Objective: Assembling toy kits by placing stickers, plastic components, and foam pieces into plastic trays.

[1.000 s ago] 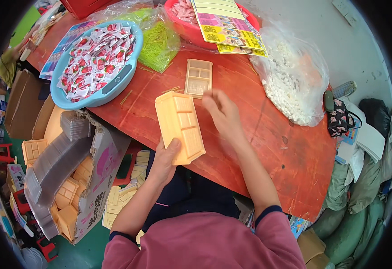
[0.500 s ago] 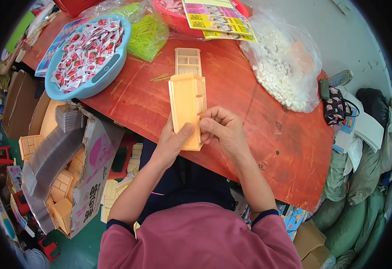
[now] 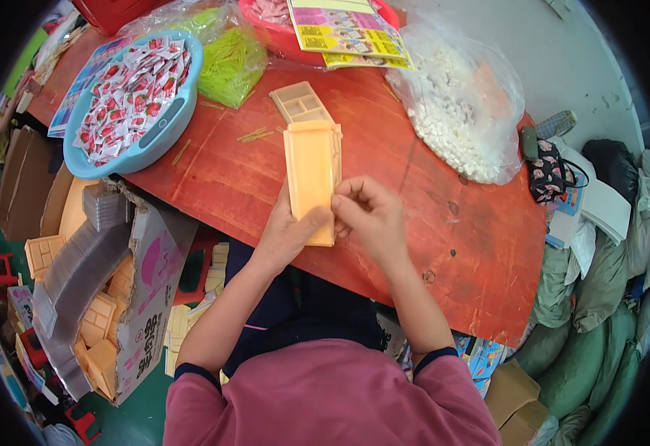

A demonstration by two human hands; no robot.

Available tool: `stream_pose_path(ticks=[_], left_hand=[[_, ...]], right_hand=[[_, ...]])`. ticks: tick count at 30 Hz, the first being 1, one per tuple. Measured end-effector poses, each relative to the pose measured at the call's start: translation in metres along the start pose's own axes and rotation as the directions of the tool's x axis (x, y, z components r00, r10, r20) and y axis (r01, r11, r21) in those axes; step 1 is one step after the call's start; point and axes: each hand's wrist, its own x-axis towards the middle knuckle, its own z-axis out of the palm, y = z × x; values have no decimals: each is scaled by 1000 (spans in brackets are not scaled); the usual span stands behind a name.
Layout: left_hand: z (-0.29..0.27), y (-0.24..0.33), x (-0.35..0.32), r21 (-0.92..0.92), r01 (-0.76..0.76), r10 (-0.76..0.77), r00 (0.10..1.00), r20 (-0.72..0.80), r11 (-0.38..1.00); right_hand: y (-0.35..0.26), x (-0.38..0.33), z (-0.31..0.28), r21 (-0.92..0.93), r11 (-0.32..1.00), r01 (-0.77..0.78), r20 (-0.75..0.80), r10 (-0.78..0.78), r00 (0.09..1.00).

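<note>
In my left hand [image 3: 289, 232] is a long yellow-orange plastic tray [image 3: 310, 175], its smooth flat side facing me and my thumb pressed across its lower part. My right hand [image 3: 369, 219] is closed at the tray's lower right edge, thumb and forefinger pinched against it; the other fingers curl underneath. Just beyond the tray's far end, a paler tray with compartments [image 3: 300, 102] lies slanted on the red tabletop, partly covered by the held one. Whether the held tray is one piece or several stacked together, I cannot tell.
A blue basin [image 3: 187, 111] of small strawberry-printed sachets stands left, beside a bag of green strands [image 3: 232, 70]. Yellow printed sheets [image 3: 347, 33] rest over a red basin. White pieces fill a clear bag [image 3: 459, 111] at right. Below left, a carton [image 3: 150, 290] holds more trays.
The held tray has turned so that its compartment side shows less. The paler tray beyond it now slants to the left. Both hands stay at the same edges.
</note>
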Motion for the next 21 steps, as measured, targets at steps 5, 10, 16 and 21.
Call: stream_pose_path(ticks=[5, 10, 16, 21], left_hand=[[-1, 7, 14, 59, 8, -2, 995, -97, 998], [-25, 18, 18, -210, 74, -122, 966, -227, 975], [-46, 26, 29, -186, 148, -193, 949, -250, 971], [-63, 34, 47, -224, 90, -144, 960, -241, 970]], right_hand=[[-8, 17, -8, -250, 959, 134, -40, -149, 988], [-10, 86, -59, 21, 999, -40, -63, 41, 997], [21, 166, -121, 18, 980, -200, -135, 201, 970], [9, 197, -132, -234, 897, -375, -28, 379, 925]])
